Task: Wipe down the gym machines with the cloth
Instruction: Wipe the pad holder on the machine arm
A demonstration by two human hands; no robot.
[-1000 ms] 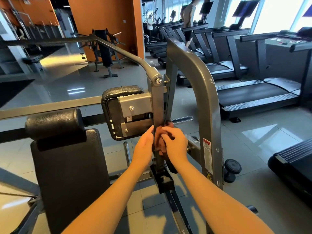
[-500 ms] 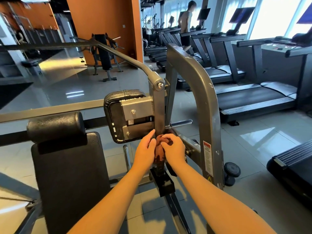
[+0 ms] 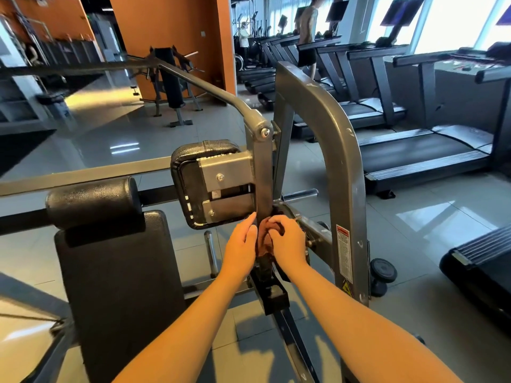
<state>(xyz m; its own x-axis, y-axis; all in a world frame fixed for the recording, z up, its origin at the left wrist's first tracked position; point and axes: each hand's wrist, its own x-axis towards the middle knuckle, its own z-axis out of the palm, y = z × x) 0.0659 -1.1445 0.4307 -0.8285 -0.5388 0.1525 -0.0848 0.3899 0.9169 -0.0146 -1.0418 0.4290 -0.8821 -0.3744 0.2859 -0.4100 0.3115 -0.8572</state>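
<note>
Centre frame: right hand [image 3: 287,241] grips a brown cloth [image 3: 264,239] against the machine's grey upright post [image 3: 262,175], left hand [image 3: 240,244] open-fingered alongside; black pads [image 3: 94,200] and treadmills [image 3: 420,156] apparently await wiping.

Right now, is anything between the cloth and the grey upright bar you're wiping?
Nothing visible. The right hand grips the cloth directly against the upright bar, just below the pad bracket. The left hand lies open against the cloth's other side.
</note>
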